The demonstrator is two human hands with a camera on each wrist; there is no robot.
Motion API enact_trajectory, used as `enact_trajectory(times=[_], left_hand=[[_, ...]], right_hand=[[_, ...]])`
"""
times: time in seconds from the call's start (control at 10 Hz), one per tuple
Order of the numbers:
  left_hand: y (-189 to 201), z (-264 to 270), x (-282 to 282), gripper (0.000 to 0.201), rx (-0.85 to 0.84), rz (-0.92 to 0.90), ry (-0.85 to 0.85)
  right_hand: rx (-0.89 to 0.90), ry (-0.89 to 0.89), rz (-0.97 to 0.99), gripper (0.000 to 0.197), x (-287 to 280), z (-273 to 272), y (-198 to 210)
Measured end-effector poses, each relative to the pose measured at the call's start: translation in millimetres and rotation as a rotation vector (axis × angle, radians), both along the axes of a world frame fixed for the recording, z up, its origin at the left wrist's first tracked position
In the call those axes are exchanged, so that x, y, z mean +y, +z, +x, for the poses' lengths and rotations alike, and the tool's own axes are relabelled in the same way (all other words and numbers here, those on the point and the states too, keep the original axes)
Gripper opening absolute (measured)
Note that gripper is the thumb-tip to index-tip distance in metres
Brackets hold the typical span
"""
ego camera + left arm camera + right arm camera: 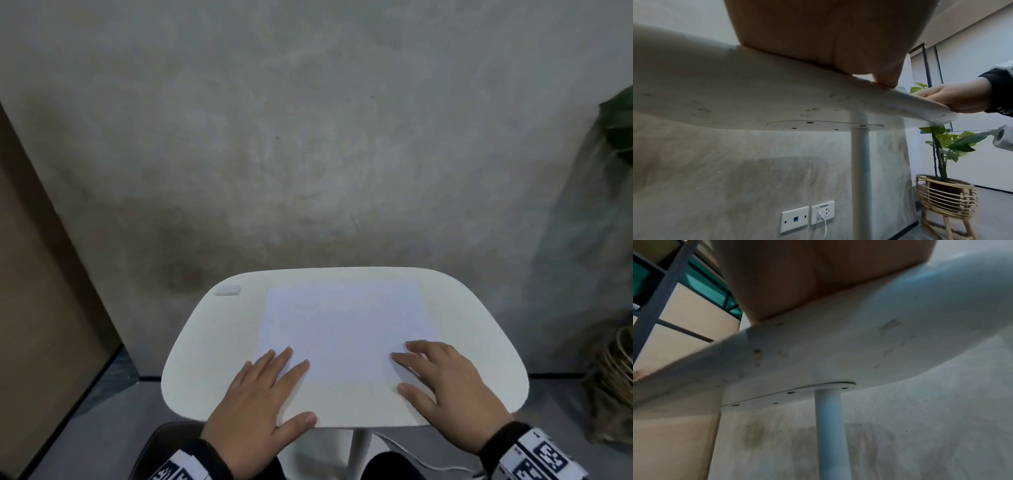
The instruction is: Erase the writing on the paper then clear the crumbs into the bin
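Observation:
A white sheet of paper (pixel 346 325) lies flat on the small white table (pixel 212 342); no writing shows on it in the head view. My left hand (pixel 263 387) rests flat with straight fingers on the paper's near left corner, thumb at the table's front edge. My right hand (pixel 442 373) lies flat on the near right corner. A small white eraser (pixel 228 290) sits at the table's far left corner, apart from both hands. Both wrist views look up at the table's underside (pixel 735 91), with my palm (pixel 818 272) at the rim. No bin is visible.
A grey wall stands right behind the table. A brown panel (pixel 37 291) lies to the left, a potted plant in a wicker stand (pixel 945 196) to the right. The table's single post (pixel 860 178) rises beside wall sockets with a plugged white cable (pixel 823 219).

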State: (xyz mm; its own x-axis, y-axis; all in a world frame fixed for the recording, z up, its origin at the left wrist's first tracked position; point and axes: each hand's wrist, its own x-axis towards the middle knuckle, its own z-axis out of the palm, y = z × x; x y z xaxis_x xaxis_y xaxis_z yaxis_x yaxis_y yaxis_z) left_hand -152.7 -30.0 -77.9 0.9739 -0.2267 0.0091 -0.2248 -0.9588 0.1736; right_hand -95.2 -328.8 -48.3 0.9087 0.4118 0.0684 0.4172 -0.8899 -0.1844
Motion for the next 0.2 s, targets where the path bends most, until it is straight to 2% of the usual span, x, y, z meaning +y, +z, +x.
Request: enact_trajectory(times=[0.1,0.2], left_hand=[[-9,3,3,0.073,0.004,0.023,0.024],[-20,14,-3,0.057,-0.178,-0.004,-0.02]], right_hand=[[-0.04,-0.018,0.013,0.048,-3,4,-8],[-0.129,-0.005,0.084,0.05,1,9,-14]])
